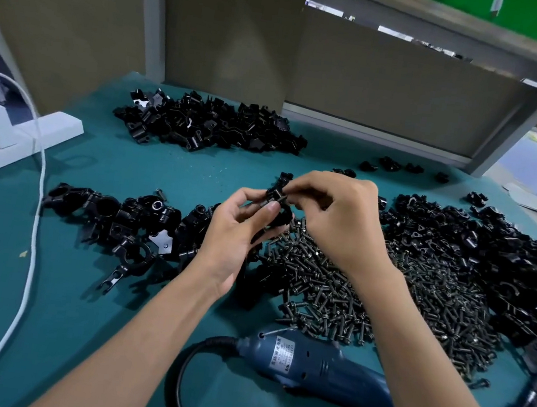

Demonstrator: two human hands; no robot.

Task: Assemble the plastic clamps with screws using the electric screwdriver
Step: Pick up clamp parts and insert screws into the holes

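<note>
Above screw pile (334,290): left hand (239,233) grips clamp (278,197), right hand (337,212) pinches screw into it. Seat screw straight before reaching near electric screwdriver (324,367).

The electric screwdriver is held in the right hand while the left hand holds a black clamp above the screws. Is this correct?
Not quite. In the head view the electric screwdriver lies on the table, untouched. The right hand instead pinches at the black clamp, which the left hand does hold above the screws.
</note>
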